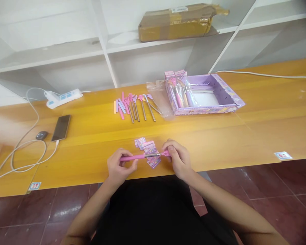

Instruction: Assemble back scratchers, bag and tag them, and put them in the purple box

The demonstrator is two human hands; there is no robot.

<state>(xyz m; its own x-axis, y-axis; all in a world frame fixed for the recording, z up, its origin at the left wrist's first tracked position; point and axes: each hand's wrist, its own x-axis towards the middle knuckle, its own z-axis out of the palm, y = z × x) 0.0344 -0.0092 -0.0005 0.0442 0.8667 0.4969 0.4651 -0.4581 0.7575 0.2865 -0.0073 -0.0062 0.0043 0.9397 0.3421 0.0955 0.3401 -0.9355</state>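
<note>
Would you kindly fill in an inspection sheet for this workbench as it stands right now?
Surface: glossy yellow wooden bench, two small stickers at its front edge.
Job's things: pink-handled telescopic back scratcher held level between both hands, above a small stack of printed cards.
Clutter: row of loose pink and purple scratchers; purple cardboard display box with bagged ones at its left end; clear plastic bags.
Hands: left hand grips the handle; right hand pinches the claw end with its fingers.
Cables: white power strip, white cable looping to a dark phone; small black fob.
Surroundings: white shelving, taped brown parcel, dark red floor tiles.
</note>
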